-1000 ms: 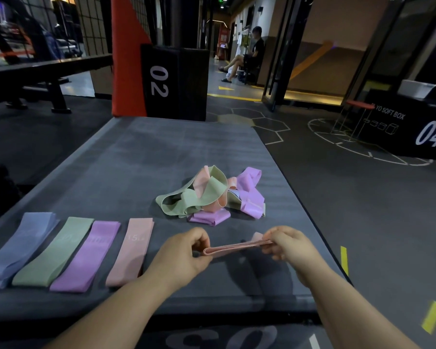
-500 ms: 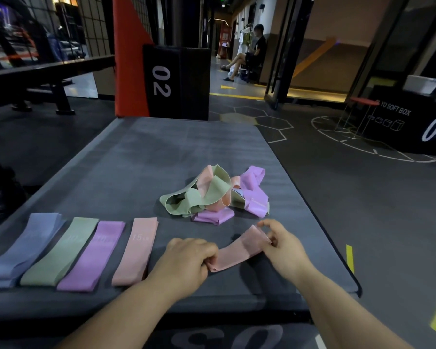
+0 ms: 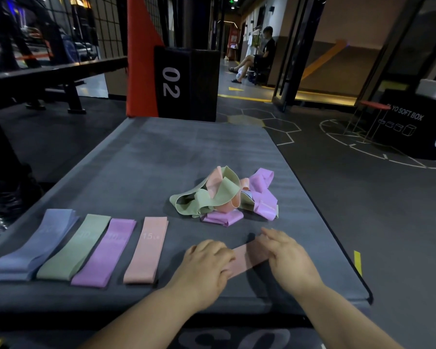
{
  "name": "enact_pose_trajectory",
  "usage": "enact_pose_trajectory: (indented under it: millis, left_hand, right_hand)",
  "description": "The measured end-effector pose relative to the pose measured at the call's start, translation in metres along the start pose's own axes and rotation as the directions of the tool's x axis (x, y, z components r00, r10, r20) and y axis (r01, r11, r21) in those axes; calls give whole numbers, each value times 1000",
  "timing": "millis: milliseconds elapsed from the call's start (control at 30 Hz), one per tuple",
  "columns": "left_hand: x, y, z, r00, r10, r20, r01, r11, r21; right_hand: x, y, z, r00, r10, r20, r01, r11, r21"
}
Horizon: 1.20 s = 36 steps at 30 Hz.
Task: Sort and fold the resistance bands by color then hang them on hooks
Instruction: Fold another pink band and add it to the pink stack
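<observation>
Head view: the person is working over a grey mat [image 3: 136,159] that is filling the middle of the frame. In the lower centre, a loose pink band [image 3: 249,258] is lying flat on the mat, slanting up toward the right, with both hands on it. The left hand [image 3: 207,263] is covering the band's lower left end, its fingers bunched together and curling down onto the strip, gripping it; the thumb is hidden. The right hand [image 3: 287,258] is lying palm down on the upper right end, its fingers stretched out side by side and pressing the band to the mat. Motion blur is softening both hands.

Four folded bands are lying in a row along the lower left of the frame, each just beside the next: a blue band [image 3: 33,245], a green band [image 3: 73,248], a purple band [image 3: 103,253] and a folded pink band [image 3: 146,250] bearing the print "15". That last one is sitting near the left hand, apart from it.

Just above the hands, a tangled pile [image 3: 224,195] of green, pink and purple bands is resting on the mat.

Beyond the mat's far edge, a black box marked 02 [image 3: 186,81] is standing against a red pad [image 3: 141,56]. A seated person [image 3: 259,59] is showing in the upper centre, and a black soft box [image 3: 413,127] is standing at the right edge.
</observation>
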<state>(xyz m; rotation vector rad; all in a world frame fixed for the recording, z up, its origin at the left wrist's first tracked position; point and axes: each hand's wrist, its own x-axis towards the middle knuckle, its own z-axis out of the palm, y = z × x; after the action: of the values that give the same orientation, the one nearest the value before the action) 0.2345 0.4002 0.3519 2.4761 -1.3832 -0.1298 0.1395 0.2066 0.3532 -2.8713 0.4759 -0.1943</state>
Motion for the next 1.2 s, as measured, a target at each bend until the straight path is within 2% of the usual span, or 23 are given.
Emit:
enact_pose_trajectory:
  millis: [67, 233, 633, 833, 967, 1200]
  left_hand:
    - [0, 0, 1, 998, 25, 57, -27, 999, 33]
    - [1, 1, -3, 983, 8, 184, -24, 996, 85]
    - [-1, 1, 0, 970, -59, 237, 39, 996, 86]
    - [1, -1, 1, 980, -90, 179, 93, 996, -10]
    - [4, 0, -2, 982, -129, 135, 137, 989, -51]
    - [4, 2, -6, 974, -214, -67, 211, 976, -52]
  right_hand:
    - [1, 1, 2, 997, -16, 81, 18, 1000, -22]
    - [-4, 1, 5, 979, 46, 200, -27, 995, -96]
    - [-4, -4, 5, 962, 106, 250, -81, 991, -109]
    - [-1, 3, 5, 975, 117, 189, -114, 993, -26]
    - [1, 4, 4, 980, 134, 145, -127, 990, -55]
    - [3, 3, 4, 974, 220, 54, -221, 975, 15]
